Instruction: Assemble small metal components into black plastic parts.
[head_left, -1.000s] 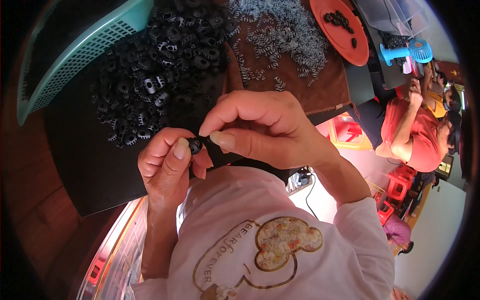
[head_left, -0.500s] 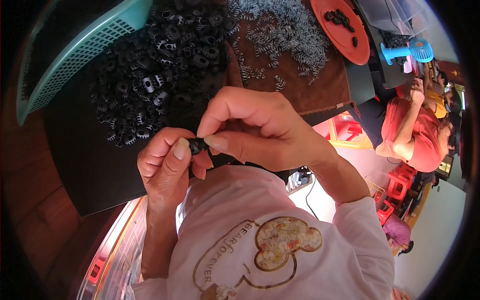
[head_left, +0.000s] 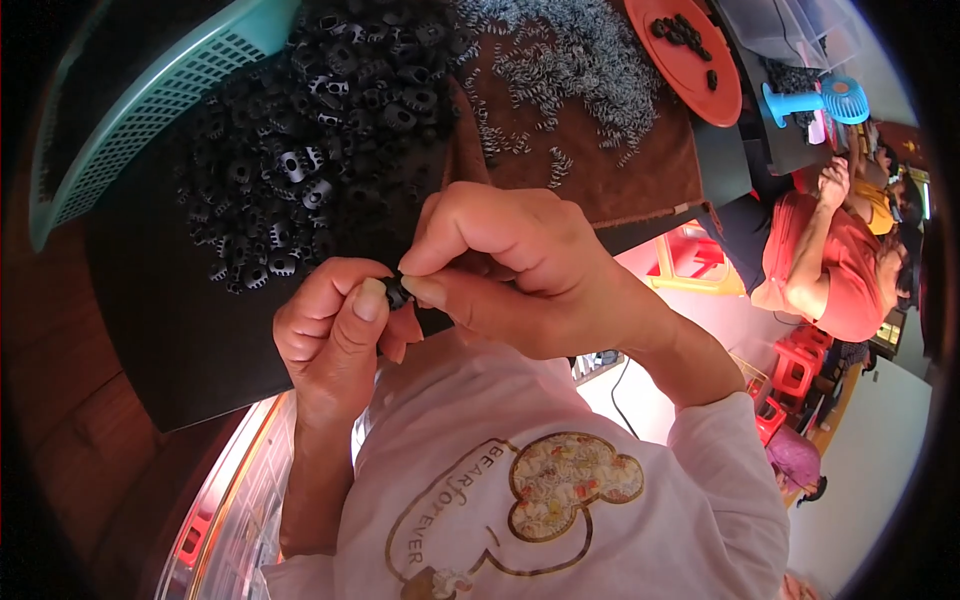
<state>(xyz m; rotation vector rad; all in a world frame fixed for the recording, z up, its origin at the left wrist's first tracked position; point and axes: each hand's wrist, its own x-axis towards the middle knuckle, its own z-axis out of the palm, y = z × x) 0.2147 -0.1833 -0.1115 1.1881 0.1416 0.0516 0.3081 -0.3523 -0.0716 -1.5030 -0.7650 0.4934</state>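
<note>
Gripped a small black clip piece [head_left: 397, 292] between thumb and fingers of the left hand [head_left: 335, 325], off the near left side of the brown cloth [head_left: 655, 190]; pinched its right end between thumb and forefinger of the right hand [head_left: 530, 270]. Looked, judging by loose springs [head_left: 590, 80] strewn over the cloth and black clip parts [head_left: 330, 130] heaped to its left, like a fine fitting step. Probably called next for a steady left hold and a careful, well-aligned press from the right. Hid most of the piece behind fingertips; could not tell of any spring or second part within. Curled the other right fingers, partly out of sight. Showed only part of the heap, the springs and a green basket [head_left: 170, 110], well left of the cloth, cut by the upper edge.
</note>
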